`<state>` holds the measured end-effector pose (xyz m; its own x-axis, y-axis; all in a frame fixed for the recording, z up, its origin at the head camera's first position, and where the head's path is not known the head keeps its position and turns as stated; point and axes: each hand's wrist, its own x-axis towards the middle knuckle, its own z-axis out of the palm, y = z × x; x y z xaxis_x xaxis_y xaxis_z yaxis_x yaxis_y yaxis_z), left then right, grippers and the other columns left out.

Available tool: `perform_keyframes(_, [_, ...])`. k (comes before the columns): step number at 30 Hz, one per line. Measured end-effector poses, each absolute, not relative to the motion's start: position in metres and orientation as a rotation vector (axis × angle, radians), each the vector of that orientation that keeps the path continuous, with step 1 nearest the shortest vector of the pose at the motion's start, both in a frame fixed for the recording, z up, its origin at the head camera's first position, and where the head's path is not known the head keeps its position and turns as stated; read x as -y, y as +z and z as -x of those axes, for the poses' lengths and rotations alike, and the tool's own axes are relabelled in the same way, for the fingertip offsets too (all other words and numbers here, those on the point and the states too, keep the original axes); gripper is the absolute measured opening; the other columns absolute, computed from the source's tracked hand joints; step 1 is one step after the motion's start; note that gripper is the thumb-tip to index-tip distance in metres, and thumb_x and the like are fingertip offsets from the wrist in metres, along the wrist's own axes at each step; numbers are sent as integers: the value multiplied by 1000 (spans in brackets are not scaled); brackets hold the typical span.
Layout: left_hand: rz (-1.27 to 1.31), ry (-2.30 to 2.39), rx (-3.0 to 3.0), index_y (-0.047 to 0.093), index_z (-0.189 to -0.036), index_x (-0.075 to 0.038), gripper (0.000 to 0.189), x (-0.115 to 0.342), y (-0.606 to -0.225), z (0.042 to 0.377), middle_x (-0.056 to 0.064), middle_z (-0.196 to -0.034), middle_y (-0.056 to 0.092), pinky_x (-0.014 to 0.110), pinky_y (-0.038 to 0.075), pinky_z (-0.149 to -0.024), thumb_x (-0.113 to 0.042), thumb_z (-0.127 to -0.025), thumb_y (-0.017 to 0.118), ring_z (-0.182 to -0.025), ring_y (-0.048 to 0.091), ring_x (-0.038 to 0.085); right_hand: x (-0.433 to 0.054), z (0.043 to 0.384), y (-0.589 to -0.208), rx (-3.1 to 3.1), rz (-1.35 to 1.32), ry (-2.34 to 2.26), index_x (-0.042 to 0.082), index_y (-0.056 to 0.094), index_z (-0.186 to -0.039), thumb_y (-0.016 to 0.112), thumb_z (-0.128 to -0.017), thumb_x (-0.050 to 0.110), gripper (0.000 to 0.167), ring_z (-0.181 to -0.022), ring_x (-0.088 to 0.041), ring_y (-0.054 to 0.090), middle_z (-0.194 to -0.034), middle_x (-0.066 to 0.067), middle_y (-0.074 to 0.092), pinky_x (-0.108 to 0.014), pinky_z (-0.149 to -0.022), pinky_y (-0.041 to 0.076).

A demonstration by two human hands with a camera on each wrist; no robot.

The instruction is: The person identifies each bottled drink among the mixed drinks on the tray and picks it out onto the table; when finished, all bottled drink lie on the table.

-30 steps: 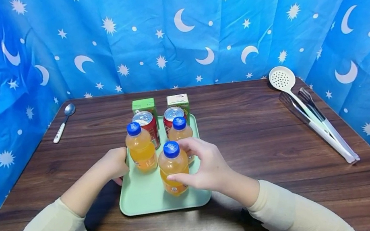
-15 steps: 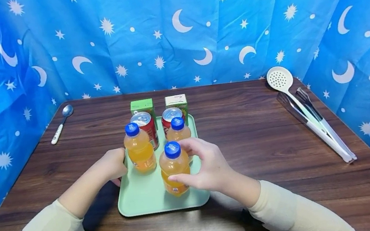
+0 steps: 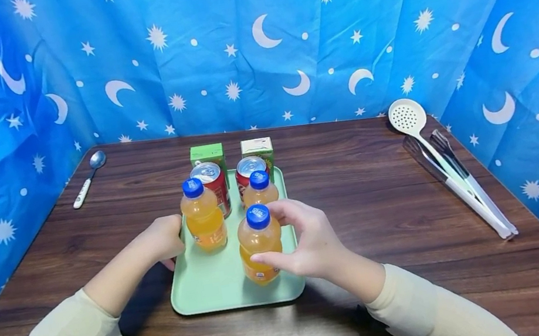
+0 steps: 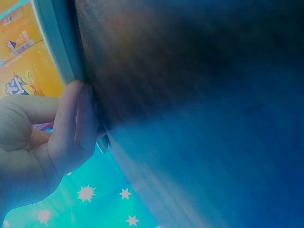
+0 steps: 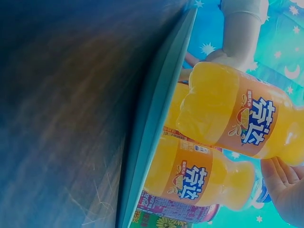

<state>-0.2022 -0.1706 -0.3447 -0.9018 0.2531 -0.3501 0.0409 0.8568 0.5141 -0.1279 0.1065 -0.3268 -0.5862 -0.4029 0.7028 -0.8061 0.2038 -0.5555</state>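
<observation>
An orange soda bottle with a blue cap (image 3: 261, 252) is gripped by my right hand (image 3: 308, 239), thumb in front and fingers behind, over the near right part of the green tray (image 3: 204, 292). Whether its base touches the tray I cannot tell. In the right wrist view the held bottle (image 5: 232, 111) leans at an angle to the bottle (image 5: 194, 175) behind it. My left hand (image 3: 166, 237) grips the tray's left rim; the left wrist view shows the fingers (image 4: 71, 114) curled at that rim. Another orange soda bottle (image 3: 204, 217) stands upright on the tray's left side.
Two red cans (image 3: 219, 185) stand behind the bottles, with two green drink cartons (image 3: 207, 153) at the tray's far end. A spoon (image 3: 89, 179) lies at the table's far left. A white skimmer (image 3: 408, 116) and tongs (image 3: 471, 188) lie on the right.
My right hand has shifted slightly to the right with the held bottle, opening a wider gap to the left bottle. The left hand keeps its hold on the tray.
</observation>
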Motion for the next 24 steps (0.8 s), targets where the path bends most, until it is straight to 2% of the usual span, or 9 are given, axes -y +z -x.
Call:
perform_keyframes(14, [-223,724,-2620,49,-100,2,23,172,-346,203,13,-84,55,31,56,-44,14,-79,51,-57,61,21,-109,124,-323,2079,-1112,1443,4,58,-112,86,-63,8,56,-96,-16,61,-105,-3,64,-32,-77,56])
perform_keyframes(24, [-211,712,-2614,49,-101,3,24,171,-345,203,13,-84,55,31,56,-44,14,-79,52,-58,62,21,-112,122,-322,2094,-1097,1490,5,58,-112,85,-64,7,55,-95,-16,60,-105,-2,64,-33,-76,56])
